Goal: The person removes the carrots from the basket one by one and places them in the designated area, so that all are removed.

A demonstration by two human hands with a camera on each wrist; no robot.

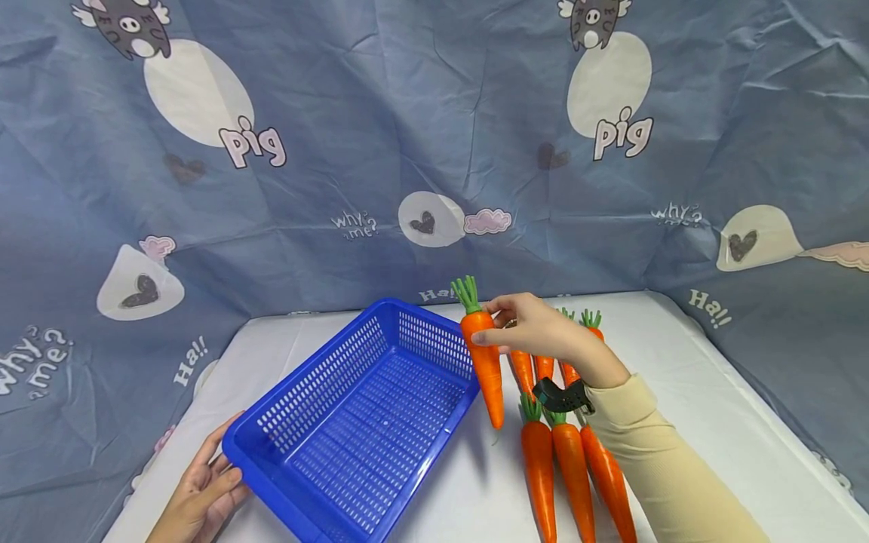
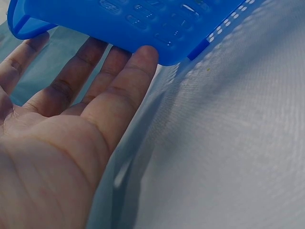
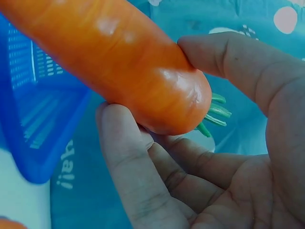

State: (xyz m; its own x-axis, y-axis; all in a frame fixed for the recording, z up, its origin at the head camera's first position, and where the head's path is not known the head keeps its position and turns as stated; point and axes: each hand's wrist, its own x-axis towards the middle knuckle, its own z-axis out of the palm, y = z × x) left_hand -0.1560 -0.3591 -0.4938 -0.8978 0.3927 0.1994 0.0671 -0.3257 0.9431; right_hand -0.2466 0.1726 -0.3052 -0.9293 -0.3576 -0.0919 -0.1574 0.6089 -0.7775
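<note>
A carrot [image 1: 485, 362] with a short green stem hangs tip-down at the right edge of the blue plastic basket [image 1: 434, 445]. My right hand [image 1: 532, 326] pinches it near its top between thumb and fingers. Up close in the right wrist view, the thumb and a finger [image 3: 121, 148] press opposite sides of the orange carrot [image 3: 119, 62]. My left hand [image 1: 207, 486] is at the basket's near left corner. Its fingers [image 2: 121, 95] reach out nearly straight, fingertips at the basket's lower edge [image 2: 167, 55] in the left wrist view. Only bare mesh shows inside the basket.
Several more carrots [image 1: 570, 471] lie in two rows on the white tabletop [image 1: 706, 422], right of the basket. My right forearm partly covers the far row [image 1: 521, 369]. A blue printed cloth [image 1: 421, 151] rises behind the table and along its sides.
</note>
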